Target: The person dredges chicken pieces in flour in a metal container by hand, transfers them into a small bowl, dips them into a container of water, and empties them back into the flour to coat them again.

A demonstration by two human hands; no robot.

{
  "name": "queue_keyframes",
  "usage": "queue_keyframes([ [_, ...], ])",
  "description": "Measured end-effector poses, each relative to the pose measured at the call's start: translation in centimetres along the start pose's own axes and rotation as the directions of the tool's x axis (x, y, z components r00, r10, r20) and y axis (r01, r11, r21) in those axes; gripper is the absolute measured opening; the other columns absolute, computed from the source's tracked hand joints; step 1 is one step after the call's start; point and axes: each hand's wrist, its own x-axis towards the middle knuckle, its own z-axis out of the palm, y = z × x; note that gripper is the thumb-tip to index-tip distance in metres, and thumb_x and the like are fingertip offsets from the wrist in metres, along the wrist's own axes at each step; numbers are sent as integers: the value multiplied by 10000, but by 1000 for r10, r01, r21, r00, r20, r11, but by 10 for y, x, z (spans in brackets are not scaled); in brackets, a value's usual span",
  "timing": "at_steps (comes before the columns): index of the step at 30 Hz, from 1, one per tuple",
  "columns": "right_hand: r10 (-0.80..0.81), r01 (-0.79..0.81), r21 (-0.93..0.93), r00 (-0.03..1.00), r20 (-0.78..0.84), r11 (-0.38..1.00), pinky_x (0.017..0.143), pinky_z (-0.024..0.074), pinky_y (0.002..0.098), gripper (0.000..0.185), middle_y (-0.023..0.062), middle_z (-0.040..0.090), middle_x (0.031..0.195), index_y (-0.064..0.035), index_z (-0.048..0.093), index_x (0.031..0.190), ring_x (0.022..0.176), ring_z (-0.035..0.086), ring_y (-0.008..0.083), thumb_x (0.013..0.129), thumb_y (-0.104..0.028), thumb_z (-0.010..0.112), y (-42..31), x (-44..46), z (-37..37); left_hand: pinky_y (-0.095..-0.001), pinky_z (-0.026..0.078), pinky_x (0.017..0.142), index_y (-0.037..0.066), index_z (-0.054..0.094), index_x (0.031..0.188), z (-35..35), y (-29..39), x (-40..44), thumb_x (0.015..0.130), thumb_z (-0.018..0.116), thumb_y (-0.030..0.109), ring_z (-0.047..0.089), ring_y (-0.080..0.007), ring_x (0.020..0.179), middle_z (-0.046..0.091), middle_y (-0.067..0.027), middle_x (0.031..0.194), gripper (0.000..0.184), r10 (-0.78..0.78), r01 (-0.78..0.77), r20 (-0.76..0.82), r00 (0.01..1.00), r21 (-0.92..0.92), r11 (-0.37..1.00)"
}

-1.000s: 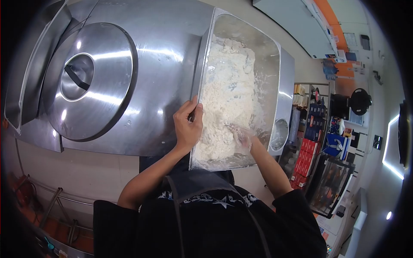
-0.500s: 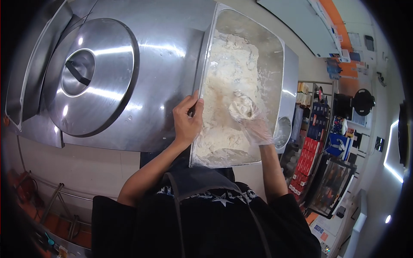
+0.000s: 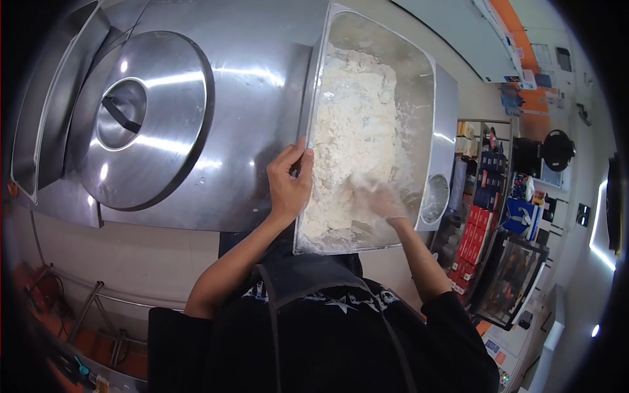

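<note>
A deep metal pan (image 3: 419, 150) with a bed of white flour (image 3: 357, 108) stands in front of me. My left hand (image 3: 289, 180) is closed on the pan's left rim, with fingers and thumb pinching the edge. Inside the pan, my right hand (image 3: 381, 200) wears a clear plastic glove dusted with flour. It is down at the flour in the lower right part, and its fingers are smeared by motion. Whether anything is in that hand is hidden. Clumps and ridges show across the flour's surface.
A round steel lid (image 3: 177, 118) with a black handle lies on the steel counter (image 3: 262, 105) to the left. Another metal pan (image 3: 49, 111) is at the far left. Right of my pan sits a small round metal container (image 3: 435, 196). Shelves with red boxes (image 3: 475, 242) stand farther right.
My right hand has lowered into the flour; before, it was raised slightly with a pale, flour-covered clump at its fingers. My left hand keeps its hold on the rim.
</note>
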Motion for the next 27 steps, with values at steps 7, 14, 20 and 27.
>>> queue_keyframes([
  [7, -110, 31, 427, 981, 162, 904, 894, 547, 338, 449, 90, 724, 1123, -15, 622, 1312, 973, 696, 224, 1044, -365, 537, 79, 18, 70, -294, 346, 530, -95, 665, 1163, 1, 1, -1, 945, 644, 65, 416, -100, 584, 479, -78, 663, 271, 34, -33, -5, 999, 44, 998],
  [14, -173, -590, 789, 806, 566, -172, 919, 602, 422, 460, 141, 638, 1330, -24, 541, 1394, 1106, 689, 265, 1079, -326, 398, -63, 0, 57, -286, 345, 535, -88, 668, 1160, 4, -3, -7, 955, 633, 65, 417, -95, 593, 495, -67, 671, 257, -23, 22, -25, 999, -27, 999],
  [20, 34, -413, 882, 902, 431, -228, 907, 602, 429, 438, 177, 647, 1292, 7, 555, 1347, 1067, 696, 283, 1074, -287, 379, -88, -12, 62, -291, 341, 529, -79, 678, 1161, 0, 5, -5, 951, 638, 65, 411, -100, 584, 482, -66, 664, 257, 12, -11, -8, 1000, 45, 999],
  [27, 97, -13, 993, 995, 25, -119, 1007, 543, 395, 371, 170, 624, 1316, 5, 537, 1358, 1163, 639, 287, 1041, -169, 456, -54, -6, 31, -296, 332, 525, -64, 678, 1183, -3, 3, -3, 944, 635, 69, 394, -107, 569, 458, -68, 656, 277, -8, 8, 17, 1000, 36, 999],
])
